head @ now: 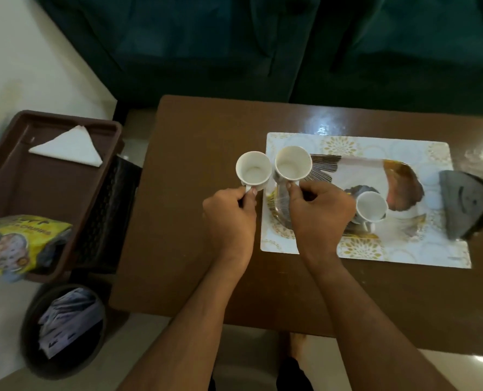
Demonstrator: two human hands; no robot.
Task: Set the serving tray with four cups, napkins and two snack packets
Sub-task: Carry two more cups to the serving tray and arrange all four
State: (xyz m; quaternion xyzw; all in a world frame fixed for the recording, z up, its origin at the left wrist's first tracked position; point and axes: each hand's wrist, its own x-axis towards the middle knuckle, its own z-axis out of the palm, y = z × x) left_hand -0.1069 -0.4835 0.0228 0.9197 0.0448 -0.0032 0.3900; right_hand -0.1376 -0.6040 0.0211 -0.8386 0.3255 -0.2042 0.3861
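On white tray (347,145): one cup (371,206); brown tray (5,179): napkin (69,148), snack packet (20,244).

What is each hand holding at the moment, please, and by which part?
Each holds a white cup by its handle: the left hand the left cup, the right hand the right cup.

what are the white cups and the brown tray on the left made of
The small white handled cups look like glazed ceramic: smooth, opaque, thick-rimmed, faintly shiny. The brown rectangular tray looks like moulded plastic: matte, with rounded raised rims. Neither can be confirmed from the look alone.
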